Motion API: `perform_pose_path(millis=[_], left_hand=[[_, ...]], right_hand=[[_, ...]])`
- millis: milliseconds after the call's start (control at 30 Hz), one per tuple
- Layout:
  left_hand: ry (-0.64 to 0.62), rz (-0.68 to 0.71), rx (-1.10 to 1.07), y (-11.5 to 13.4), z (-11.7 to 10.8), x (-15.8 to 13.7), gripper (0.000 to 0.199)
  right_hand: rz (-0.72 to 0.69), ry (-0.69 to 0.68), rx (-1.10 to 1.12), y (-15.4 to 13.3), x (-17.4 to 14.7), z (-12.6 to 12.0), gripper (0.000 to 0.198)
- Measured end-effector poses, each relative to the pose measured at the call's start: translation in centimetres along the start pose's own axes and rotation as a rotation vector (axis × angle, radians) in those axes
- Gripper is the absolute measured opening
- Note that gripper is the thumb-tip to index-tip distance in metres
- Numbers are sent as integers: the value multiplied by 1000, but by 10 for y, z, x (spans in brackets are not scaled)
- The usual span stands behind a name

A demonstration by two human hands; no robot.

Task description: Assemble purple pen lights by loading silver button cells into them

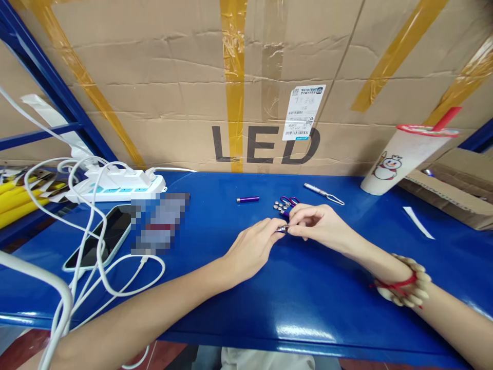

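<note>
My left hand [254,245] is closed, its fingertips pinching a small shiny dark metal piece [282,229]. At that piece's right end, the thumb and forefinger of my right hand [319,226] are pressed together; what they grip is too small to make out. Just behind the hands lie several silver button cells [278,206] and a purple clip [289,201]. Part of a purple cylinder [284,213] shows beside my right fingers. Farther left is a short purple tube [247,199]. A silver pen-like tube [315,189] with a wire loop lies behind my right hand.
A large cardboard box [165,103] stands along the back of the blue table [308,298]. Left are a white power strip [115,190], tangled cables [102,241] and a phone [103,236]. Right are a tilted drink cup [404,159], a paper strip [419,222] and an open carton [442,198].
</note>
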State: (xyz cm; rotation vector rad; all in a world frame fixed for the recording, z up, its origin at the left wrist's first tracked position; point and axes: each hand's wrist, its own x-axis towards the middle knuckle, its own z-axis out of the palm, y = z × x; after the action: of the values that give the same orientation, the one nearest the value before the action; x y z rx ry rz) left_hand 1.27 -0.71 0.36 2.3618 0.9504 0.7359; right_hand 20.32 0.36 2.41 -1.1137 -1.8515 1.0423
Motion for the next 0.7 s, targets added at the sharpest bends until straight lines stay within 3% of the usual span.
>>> perform_pose_path(millis=[267,467,700], left_hand=[[-18,28,12,-5,-1,-2,22],[7,94,121,-7,0,-2,23],[31,18,64,-6,4,-1,25]], right_hand=[[68,-11,-20,6,1,3,28],[24,-12,-74,8,-1,6,26],[6,49,-114,12,-1,7,28]])
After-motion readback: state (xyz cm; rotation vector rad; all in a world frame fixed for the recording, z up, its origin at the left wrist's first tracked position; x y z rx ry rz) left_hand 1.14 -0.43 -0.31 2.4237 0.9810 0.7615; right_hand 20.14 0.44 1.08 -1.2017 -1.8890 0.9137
